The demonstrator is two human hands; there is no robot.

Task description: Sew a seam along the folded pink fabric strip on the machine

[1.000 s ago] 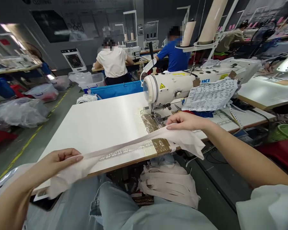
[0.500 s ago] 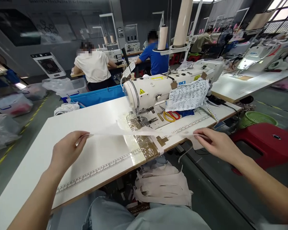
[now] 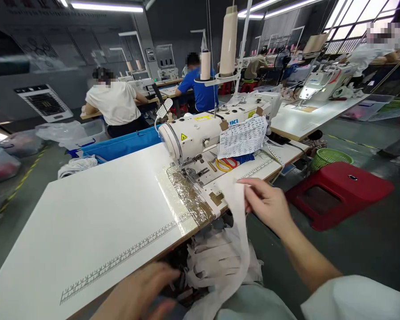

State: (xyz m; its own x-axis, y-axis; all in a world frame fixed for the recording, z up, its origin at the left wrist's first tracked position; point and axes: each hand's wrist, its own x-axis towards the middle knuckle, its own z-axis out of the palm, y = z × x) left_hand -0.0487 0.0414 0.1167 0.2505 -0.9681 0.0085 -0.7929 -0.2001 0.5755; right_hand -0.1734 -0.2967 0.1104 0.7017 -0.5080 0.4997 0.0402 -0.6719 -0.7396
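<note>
My right hand (image 3: pixel 266 202) pinches a pale fabric strip (image 3: pixel 242 231) above the front edge of the sewing table (image 3: pixel 113 200). The strip hangs from the fingers and curves down toward my lap. Low in the view, my left hand (image 3: pixel 143 289) is blurred, below the table edge, with its fingers stretched and apart and nothing in them. A bundle of similar pale strips (image 3: pixel 213 258) hangs below the table edge by my knees. Beyond my right hand stands the white sewing machine (image 3: pixel 190 138), its needle area over the taped plate.
Yellow-and-red-handled scissors (image 3: pixel 225 165) lie by the machine, under a handwritten sheet (image 3: pixel 243 138). A red stool (image 3: pixel 340 191) and green basket (image 3: pixel 331 159) stand at right. Thread cones (image 3: pixel 229 42) rise behind. Co-workers sit beyond a blue cloth trough (image 3: pixel 123 144).
The strip was stretched between both hands over the table. My left hand has let go and dropped toward my lap; my right hand has moved left, and the strip now hangs. The view has shifted right.
</note>
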